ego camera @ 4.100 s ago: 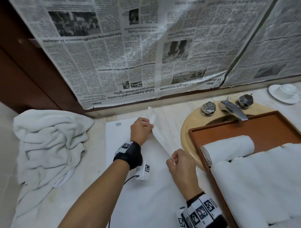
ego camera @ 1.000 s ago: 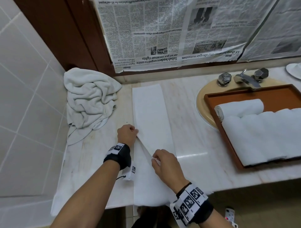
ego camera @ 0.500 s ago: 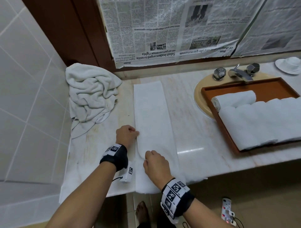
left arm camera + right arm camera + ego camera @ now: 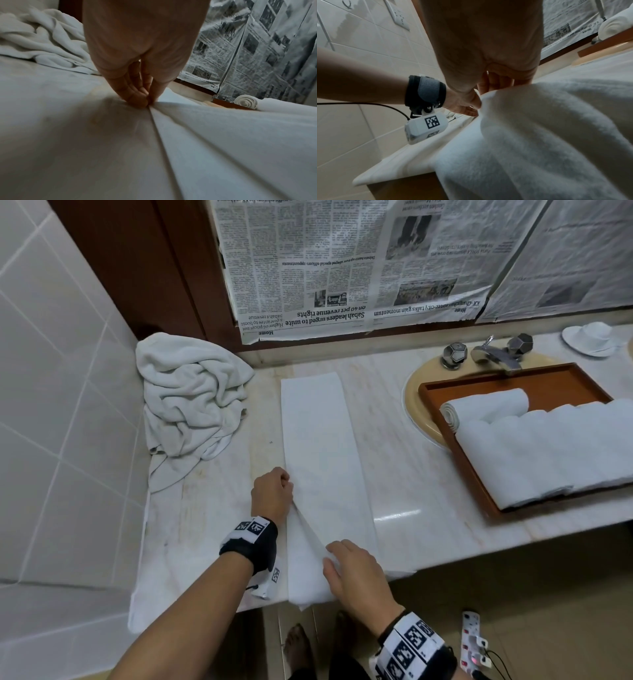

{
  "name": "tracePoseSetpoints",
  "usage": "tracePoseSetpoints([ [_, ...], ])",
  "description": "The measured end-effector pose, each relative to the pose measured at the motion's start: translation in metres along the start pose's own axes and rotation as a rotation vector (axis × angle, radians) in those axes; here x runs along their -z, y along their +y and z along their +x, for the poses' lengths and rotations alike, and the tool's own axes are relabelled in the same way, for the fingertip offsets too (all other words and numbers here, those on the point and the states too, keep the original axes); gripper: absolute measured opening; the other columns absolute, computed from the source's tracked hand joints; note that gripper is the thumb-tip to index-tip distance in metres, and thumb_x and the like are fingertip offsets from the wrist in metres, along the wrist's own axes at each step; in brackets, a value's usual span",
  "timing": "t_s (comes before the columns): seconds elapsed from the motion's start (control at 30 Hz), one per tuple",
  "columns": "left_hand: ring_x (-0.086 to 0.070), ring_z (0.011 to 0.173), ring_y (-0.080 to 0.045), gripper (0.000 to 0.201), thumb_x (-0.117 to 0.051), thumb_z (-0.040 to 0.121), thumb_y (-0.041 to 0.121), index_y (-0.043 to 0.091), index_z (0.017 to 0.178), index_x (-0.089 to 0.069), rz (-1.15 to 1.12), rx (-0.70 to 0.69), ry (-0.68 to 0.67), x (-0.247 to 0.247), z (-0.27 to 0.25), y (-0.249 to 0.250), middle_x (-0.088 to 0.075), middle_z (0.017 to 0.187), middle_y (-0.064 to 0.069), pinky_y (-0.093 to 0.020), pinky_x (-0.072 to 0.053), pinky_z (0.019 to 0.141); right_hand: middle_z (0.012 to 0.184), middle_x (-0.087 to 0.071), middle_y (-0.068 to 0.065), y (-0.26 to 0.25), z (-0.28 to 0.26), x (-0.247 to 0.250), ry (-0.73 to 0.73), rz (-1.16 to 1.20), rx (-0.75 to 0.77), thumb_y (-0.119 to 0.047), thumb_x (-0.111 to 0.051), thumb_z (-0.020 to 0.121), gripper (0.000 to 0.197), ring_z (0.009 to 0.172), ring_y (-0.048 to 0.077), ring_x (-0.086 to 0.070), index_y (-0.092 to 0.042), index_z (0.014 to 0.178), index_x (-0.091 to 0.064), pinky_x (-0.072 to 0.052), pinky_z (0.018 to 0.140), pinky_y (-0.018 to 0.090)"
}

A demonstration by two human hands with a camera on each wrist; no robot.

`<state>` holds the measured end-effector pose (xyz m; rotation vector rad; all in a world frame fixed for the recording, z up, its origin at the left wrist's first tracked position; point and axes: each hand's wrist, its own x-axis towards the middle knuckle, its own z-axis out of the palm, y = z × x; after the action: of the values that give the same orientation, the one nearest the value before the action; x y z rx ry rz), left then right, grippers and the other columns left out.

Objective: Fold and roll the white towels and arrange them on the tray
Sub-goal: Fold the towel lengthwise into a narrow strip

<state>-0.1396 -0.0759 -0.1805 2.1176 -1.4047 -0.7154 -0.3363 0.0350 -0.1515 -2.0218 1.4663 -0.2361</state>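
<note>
A white towel (image 4: 318,436) lies folded into a long narrow strip on the marble counter, its near end hanging over the front edge. My left hand (image 4: 274,494) pinches the strip's left edge (image 4: 150,104). My right hand (image 4: 352,570) grips the lifted top layer of the towel (image 4: 539,121) near the counter's front. A brown wooden tray (image 4: 442,386) sits over the sink at the right, holding several rolled white towels (image 4: 486,407). One roll end shows in the left wrist view (image 4: 246,101).
A crumpled pile of white towels (image 4: 191,398) sits in the back left corner against the tiled wall. Faucet and knobs (image 4: 489,354) stand behind the tray; a white cup and saucer (image 4: 594,338) at the far right. Newspaper covers the wall behind.
My right hand has moved toward the counter's front edge and lifted the towel's top layer there. The left hand keeps its pinch on the left edge.
</note>
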Motion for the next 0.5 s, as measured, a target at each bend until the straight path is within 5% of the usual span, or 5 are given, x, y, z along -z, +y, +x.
tracePoseSetpoints([
  [0.13,-0.058,0.103,-0.025,0.03,-0.062,0.093,0.018,0.009,0.122,-0.06,0.031,-0.128,-0.041,0.0,-0.007,0.0,-0.059,0.115,-0.007,-0.033,-0.045,0.087,0.102,-0.059,-0.007,0.003,0.004,-0.002,0.007,-0.022,-0.001,-0.034,-0.04,0.103,0.027,0.089,0.01,-0.057,-0.021,0.111,-0.062,-0.05,0.082,0.028],
  [0.3,-0.056,0.111,-0.022,0.037,-0.064,0.093,0.022,0.01,0.128,-0.063,0.118,-0.241,-0.139,-0.003,-0.011,-0.009,-0.055,0.126,-0.004,-0.027,-0.041,0.094,0.122,-0.057,-0.008,0.01,0.015,-0.001,0.02,0.11,-0.129,-0.041,-0.047,0.101,0.034,0.111,0.008,-0.055,-0.023,0.129,-0.054,-0.04,0.095,0.017],
  [0.5,-0.055,0.113,-0.023,0.036,-0.062,0.094,0.021,0.008,0.128,-0.063,0.128,-0.24,-0.11,-0.007,0.0,0.002,-0.055,0.126,-0.006,-0.025,-0.038,0.091,0.102,-0.063,-0.003,0.026,0.043,0.007,0.023,0.094,-0.147,-0.026,-0.055,0.097,0.017,0.089,0.007,-0.054,-0.016,0.106,-0.064,-0.038,0.077,0.015],
])
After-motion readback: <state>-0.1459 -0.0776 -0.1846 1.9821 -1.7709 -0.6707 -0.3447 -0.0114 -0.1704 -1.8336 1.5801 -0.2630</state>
